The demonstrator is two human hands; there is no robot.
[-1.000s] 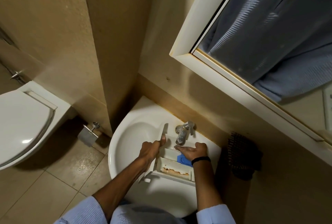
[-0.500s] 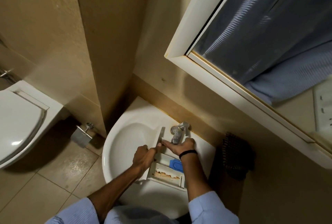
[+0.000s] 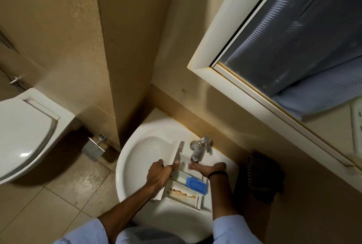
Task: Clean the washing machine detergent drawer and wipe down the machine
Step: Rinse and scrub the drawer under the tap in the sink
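Person stands over a white washbasin point(image 3: 125, 167), both forearms reaching in, light blue sleeves pushed up. The detergent drawer point(image 3: 183, 177) is out of the machine and sits in the basin, tilted, with its back end under the tap point(image 3: 199, 150), likely so rinse water runs through the compartments and drains into the bowl. No washing machine in view.

The left hand point(image 3: 161, 172) is closed around the drawer's front panel on the left side, fingers curled over the edge and thumb lying along it. This looks like the steadying grip that keeps the drawer angled under the spout. The right hand point(image 3: 207, 169) is open, fingers point(image 3: 193, 166) stretched flat over the rear compartment just below the spout, holding nothing; probably rubbing or feeling for water. Can't tell if water is running. There is a black wristband point(image 3: 217, 174) on that wrist.

The blue insert point(image 3: 196, 185) is still seated in the middle compartment. Brown crusty residue point(image 3: 182, 195) lines the near compartment, so cleaning looks early, with the scrub not done there.

A dark bristly object point(image 3: 260, 177) hangs on the wall right of the basin, within reach; can't tell what it is. A toilet point(image 3: 23, 136) is at left and a metal paper holder point(image 3: 94, 149) is on the wall beside the basin. A framed mirror point(image 3: 293, 38) is above.

Risk: the drawer could slip off the curved bowl if the left grip loosens.
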